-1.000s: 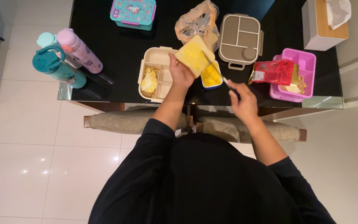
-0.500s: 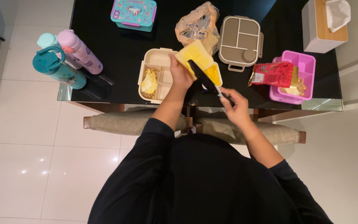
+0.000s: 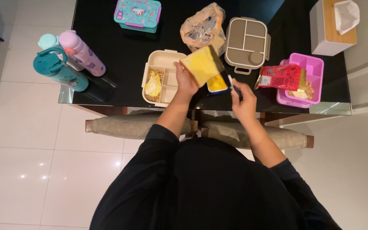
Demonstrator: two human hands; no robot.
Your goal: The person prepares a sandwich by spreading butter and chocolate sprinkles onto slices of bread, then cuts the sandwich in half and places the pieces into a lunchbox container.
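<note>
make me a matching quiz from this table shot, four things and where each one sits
Things:
1. yellow-spread bread slice
2. teal water bottle
3. white tissue box with wooden top
4. red snack packet

Places:
A. far right corner of the table
B. on the pink plastic lunch box
C. held in the left hand
D. left edge of the table

Pairs: 1-C, 2-D, 3-A, 4-B

A black glass table stands on glossy white floor tiles; two cushioned chairs tuck under its near edge, ceiling lights glinting left.
</note>
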